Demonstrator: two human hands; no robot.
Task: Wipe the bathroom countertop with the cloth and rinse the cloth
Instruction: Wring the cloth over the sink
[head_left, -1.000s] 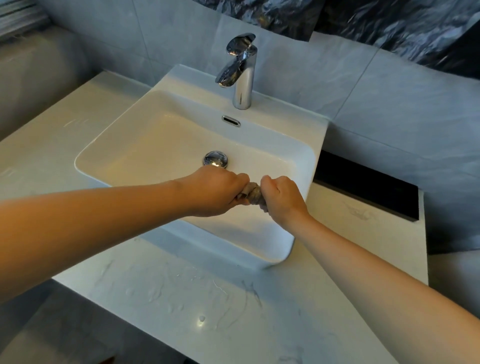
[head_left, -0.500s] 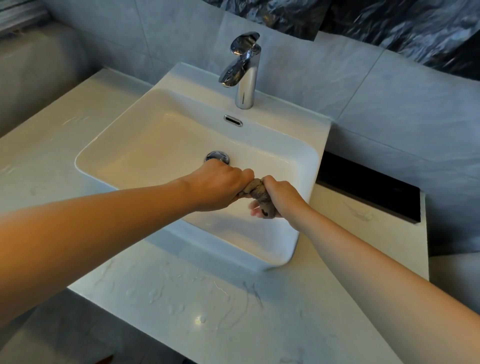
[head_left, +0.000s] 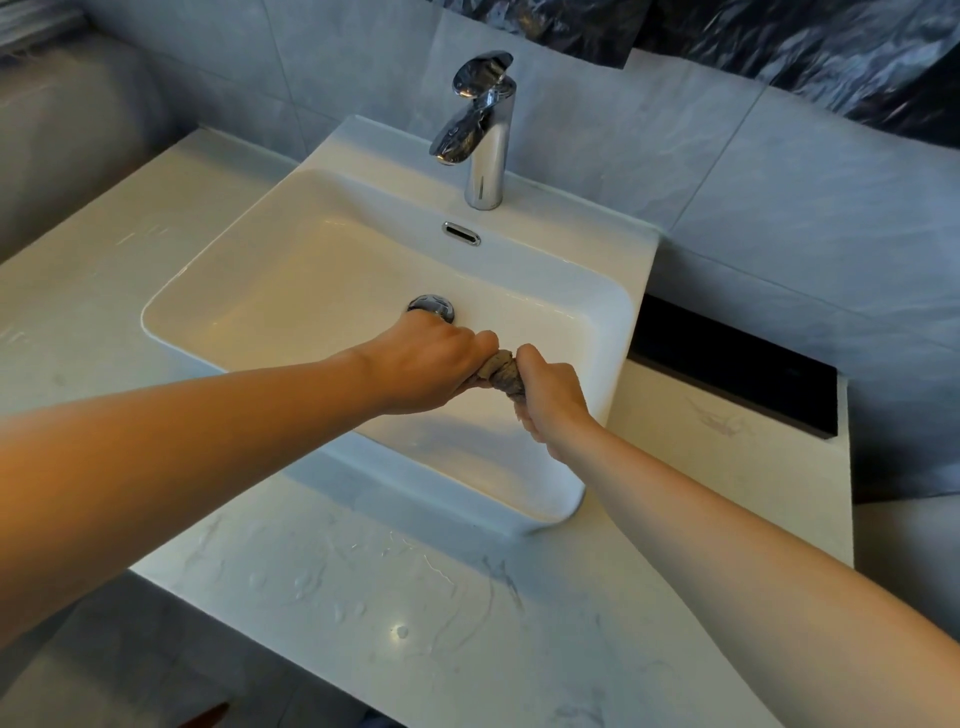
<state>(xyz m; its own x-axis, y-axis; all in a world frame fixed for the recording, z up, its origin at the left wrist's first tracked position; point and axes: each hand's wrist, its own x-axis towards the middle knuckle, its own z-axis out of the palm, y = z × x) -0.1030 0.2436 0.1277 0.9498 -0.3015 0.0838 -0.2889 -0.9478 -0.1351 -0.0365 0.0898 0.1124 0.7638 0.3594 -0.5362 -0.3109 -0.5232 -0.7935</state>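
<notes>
Head view, wringing stage: the grey-brown fabric cloth (head_left: 501, 371), twisted into a short rope, is held above the white rectangular ceramic basin (head_left: 291, 260). It lies at about 4 o'clock from the round chrome drain stopper (head_left: 431, 306), taking 12 o'clock as the chrome single-lever faucet (head_left: 485, 140). Its long axis runs roughly from 10 o'clock to 4 o'clock. At the 10 o'clock end the left hand (head_left: 431, 366) is curled tight round the cloth, knuckles up. At the 4 o'clock end the right hand (head_left: 550, 400) grips it likewise, so only a short stretch shows between the fists. Neither hand is nearer, as each holds one end. No water is seen at the faucet. Judgement: the coming twist turns about this axis, the fists rotating in opposite senses. Water droplets (head_left: 400, 631) lie on the white grey-veined marble desk (head_left: 597, 649) at 6 o'clock.
</notes>
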